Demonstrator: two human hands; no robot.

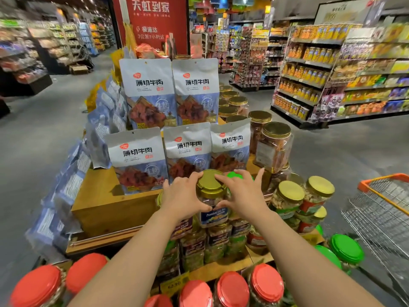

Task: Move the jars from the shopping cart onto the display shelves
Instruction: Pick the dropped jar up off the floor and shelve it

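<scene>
Head view: clear plastic nut-mix jar with gold screw lid [211, 196] sits on top of stacked jars on the wooden display shelves [106, 209], well left of the orange-rimmed wire shopping cart [380, 209]. Likely rigid, fairly heavy, smooth-sided, so best taken low on both walls, not by the lid. Left hand [183, 199] and right hand [243, 197] reach forward with arms extended, each grip wrapped around a side of the jar, fingertips on the lid rim.

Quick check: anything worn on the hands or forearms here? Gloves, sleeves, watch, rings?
Nothing visible. The left hand and right hand are bare, no gloves, and no rings that I can make out. Both forearms are uncovered to the frame edge: no sleeves, watch or bands.
</scene>
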